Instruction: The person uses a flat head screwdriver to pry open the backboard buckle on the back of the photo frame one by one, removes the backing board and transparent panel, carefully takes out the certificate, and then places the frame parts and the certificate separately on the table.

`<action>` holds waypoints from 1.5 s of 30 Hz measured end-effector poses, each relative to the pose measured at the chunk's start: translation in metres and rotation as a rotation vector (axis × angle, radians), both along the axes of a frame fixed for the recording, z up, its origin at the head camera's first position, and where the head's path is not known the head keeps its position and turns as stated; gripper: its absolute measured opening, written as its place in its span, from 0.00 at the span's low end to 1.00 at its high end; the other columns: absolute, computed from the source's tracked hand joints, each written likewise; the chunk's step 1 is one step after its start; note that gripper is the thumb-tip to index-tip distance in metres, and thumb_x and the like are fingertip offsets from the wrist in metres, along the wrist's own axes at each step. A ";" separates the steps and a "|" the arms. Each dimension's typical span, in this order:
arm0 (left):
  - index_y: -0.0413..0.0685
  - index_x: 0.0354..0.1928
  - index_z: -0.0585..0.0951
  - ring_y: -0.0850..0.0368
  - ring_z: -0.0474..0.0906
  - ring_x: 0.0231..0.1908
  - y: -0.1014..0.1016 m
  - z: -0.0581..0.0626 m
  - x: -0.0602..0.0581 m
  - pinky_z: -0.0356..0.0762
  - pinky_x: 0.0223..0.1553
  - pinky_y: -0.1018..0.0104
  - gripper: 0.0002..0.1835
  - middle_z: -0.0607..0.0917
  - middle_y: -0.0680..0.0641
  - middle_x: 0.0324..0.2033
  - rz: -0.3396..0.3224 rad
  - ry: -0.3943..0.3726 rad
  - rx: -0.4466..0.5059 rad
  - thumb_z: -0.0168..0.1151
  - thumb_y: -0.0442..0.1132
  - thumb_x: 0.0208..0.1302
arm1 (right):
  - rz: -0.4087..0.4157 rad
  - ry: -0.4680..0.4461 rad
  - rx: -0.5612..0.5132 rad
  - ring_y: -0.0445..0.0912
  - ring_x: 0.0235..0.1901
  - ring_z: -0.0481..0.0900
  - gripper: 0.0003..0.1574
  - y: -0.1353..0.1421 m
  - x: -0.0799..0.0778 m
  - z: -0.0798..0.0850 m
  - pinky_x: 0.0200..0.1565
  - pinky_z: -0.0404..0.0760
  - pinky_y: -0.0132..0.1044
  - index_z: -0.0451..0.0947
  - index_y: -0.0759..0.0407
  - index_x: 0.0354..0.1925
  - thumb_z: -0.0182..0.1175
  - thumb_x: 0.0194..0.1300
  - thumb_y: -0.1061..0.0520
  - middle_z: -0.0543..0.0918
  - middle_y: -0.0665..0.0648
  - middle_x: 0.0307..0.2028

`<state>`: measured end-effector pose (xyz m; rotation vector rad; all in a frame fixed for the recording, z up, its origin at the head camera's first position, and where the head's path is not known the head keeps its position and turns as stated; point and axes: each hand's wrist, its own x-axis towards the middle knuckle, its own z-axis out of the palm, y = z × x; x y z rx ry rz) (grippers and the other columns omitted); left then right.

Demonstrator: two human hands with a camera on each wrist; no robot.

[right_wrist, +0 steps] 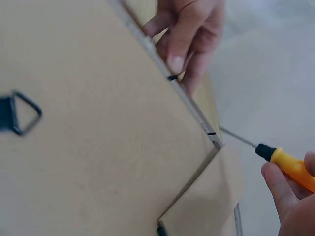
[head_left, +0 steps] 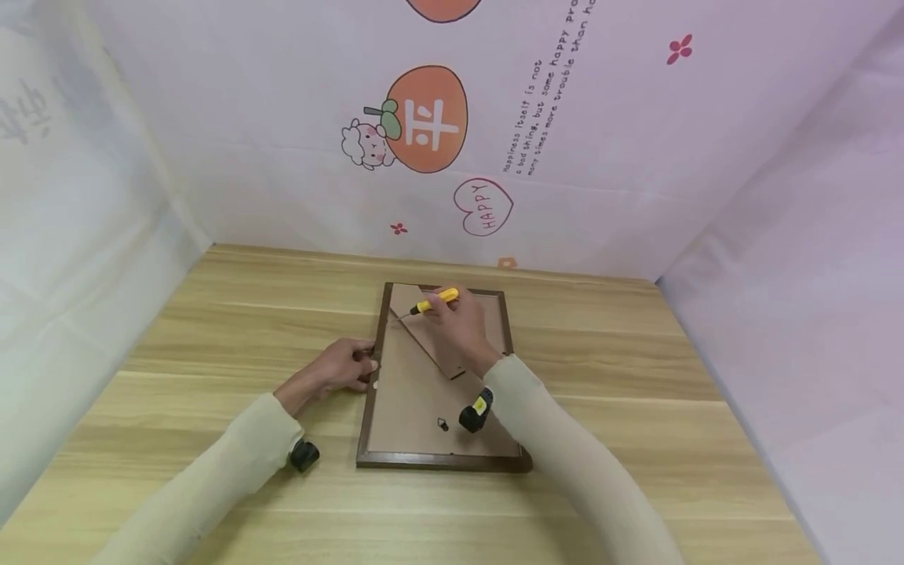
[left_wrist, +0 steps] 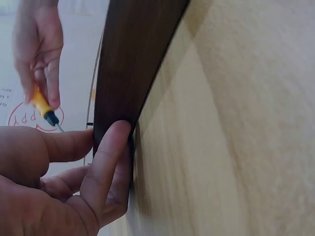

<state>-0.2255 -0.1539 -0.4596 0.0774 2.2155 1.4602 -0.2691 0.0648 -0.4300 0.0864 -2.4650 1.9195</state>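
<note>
A dark brown picture frame (head_left: pixel 445 460) lies back side up on the table, its tan backing board (head_left: pixel 406 416) showing. My left hand (head_left: pixel 342 365) grips the frame's left edge; in the left wrist view, thumb and fingers (left_wrist: pixel 106 167) pinch the dark side rail (left_wrist: pixel 130 64). In my right hand (head_left: pixel 464 326) is a yellow-and-black screwdriver (head_left: pixel 441 300), its shaft pointing left over the upper left part of the frame. Near that shaft in the right wrist view are the rail and a small black tab (right_wrist: pixel 211 133). A stand flap (right_wrist: pixel 209 184) lies across the board. Whether the tip touches anything, I cannot tell.
A small black hanging ring (head_left: pixel 442 424) sits low on the backing board. The wood-grain table (head_left: pixel 233 337) extends around the frame. Behind it rises a white printed cloth (head_left: pixel 297 188), with pale cloth (head_left: pixel 798 235) also on both sides.
</note>
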 end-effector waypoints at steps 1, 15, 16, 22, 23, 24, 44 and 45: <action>0.31 0.73 0.55 0.47 0.82 0.44 0.000 0.000 0.000 0.86 0.42 0.65 0.31 0.73 0.30 0.54 -0.001 -0.001 0.005 0.50 0.30 0.72 | 0.005 -0.021 -0.028 0.49 0.47 0.86 0.16 0.004 0.001 -0.001 0.49 0.85 0.37 0.74 0.63 0.52 0.57 0.72 0.54 0.83 0.61 0.47; 0.27 0.69 0.60 0.41 0.81 0.49 -0.002 0.007 -0.011 0.86 0.45 0.62 0.27 0.75 0.28 0.56 0.004 -0.012 0.004 0.50 0.33 0.73 | 0.010 -0.130 -0.141 0.52 0.49 0.86 0.23 0.049 0.021 -0.001 0.57 0.81 0.46 0.70 0.66 0.57 0.55 0.73 0.51 0.84 0.68 0.49; 0.27 0.69 0.61 0.41 0.81 0.49 -0.002 0.008 -0.012 0.86 0.45 0.61 0.27 0.75 0.28 0.57 0.003 -0.007 -0.001 0.50 0.33 0.73 | 0.012 -0.130 -0.147 0.52 0.48 0.86 0.22 0.052 0.023 -0.001 0.57 0.81 0.47 0.70 0.66 0.57 0.55 0.73 0.52 0.84 0.68 0.49; 0.30 0.68 0.64 0.41 0.82 0.50 0.000 0.013 -0.022 0.84 0.50 0.58 0.27 0.76 0.30 0.59 0.024 0.010 -0.053 0.52 0.37 0.73 | 0.024 -0.151 -0.214 0.45 0.44 0.87 0.23 0.066 0.029 -0.005 0.58 0.79 0.46 0.69 0.66 0.57 0.56 0.73 0.51 0.85 0.65 0.47; 0.31 0.68 0.64 0.41 0.82 0.51 0.001 0.014 -0.024 0.84 0.51 0.57 0.27 0.76 0.31 0.59 0.028 0.015 -0.072 0.53 0.38 0.73 | 0.027 -0.157 -0.230 0.44 0.43 0.87 0.23 0.067 0.030 -0.004 0.58 0.79 0.46 0.69 0.66 0.57 0.56 0.73 0.52 0.85 0.65 0.47; 0.31 0.67 0.66 0.42 0.82 0.51 0.002 0.015 -0.026 0.83 0.52 0.56 0.26 0.76 0.32 0.59 0.026 0.023 -0.095 0.53 0.39 0.73 | 0.029 -0.162 -0.238 0.43 0.43 0.87 0.23 0.069 0.031 -0.004 0.58 0.79 0.45 0.69 0.66 0.57 0.56 0.72 0.52 0.85 0.64 0.47; 0.43 0.22 0.74 0.56 0.76 0.23 0.026 0.027 -0.062 0.80 0.26 0.69 0.14 0.78 0.46 0.23 -0.015 0.110 -0.422 0.57 0.37 0.66 | 0.067 -0.155 -0.311 0.43 0.42 0.88 0.21 0.084 0.048 0.002 0.53 0.82 0.37 0.70 0.68 0.54 0.57 0.72 0.54 0.86 0.58 0.44; 0.41 0.23 0.75 0.55 0.76 0.23 0.026 0.027 -0.063 0.80 0.26 0.69 0.13 0.79 0.45 0.24 -0.012 0.111 -0.426 0.56 0.37 0.66 | 0.064 -0.152 -0.315 0.43 0.42 0.88 0.21 0.085 0.048 0.002 0.53 0.82 0.36 0.70 0.68 0.54 0.57 0.72 0.54 0.86 0.58 0.44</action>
